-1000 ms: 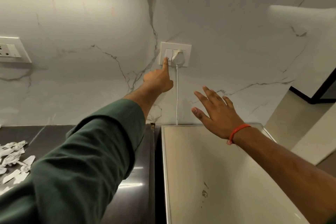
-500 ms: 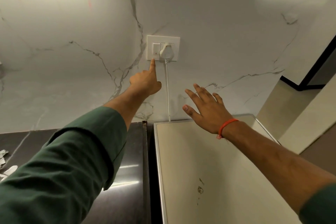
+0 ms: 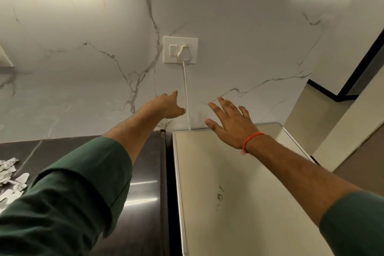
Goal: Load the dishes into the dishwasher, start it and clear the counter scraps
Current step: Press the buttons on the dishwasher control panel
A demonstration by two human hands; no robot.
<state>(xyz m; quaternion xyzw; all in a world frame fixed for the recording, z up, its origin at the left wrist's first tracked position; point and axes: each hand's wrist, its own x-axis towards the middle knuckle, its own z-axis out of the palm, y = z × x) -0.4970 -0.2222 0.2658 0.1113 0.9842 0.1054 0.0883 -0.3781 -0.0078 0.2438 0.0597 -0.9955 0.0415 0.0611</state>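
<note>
A white wall socket plate on the marble backsplash carries a switch with a small red mark and a white plug; its cord drops behind the cream appliance top. My left hand hangs in the air below the socket, fingers relaxed, touching nothing. With spread fingers and nothing in it, my right hand hovers over the back edge of the appliance top. White paper scraps lie on the dark counter at the far left.
Another socket plate shows at the left edge of the backsplash. A dark gap separates the counter from the appliance top. At the right, the wall turns into a passage with a black door frame.
My left hand has dropped away from the switch, from fingertip on it to well below the socket. The switch now shows a red mark. My right hand stays hovering.
</note>
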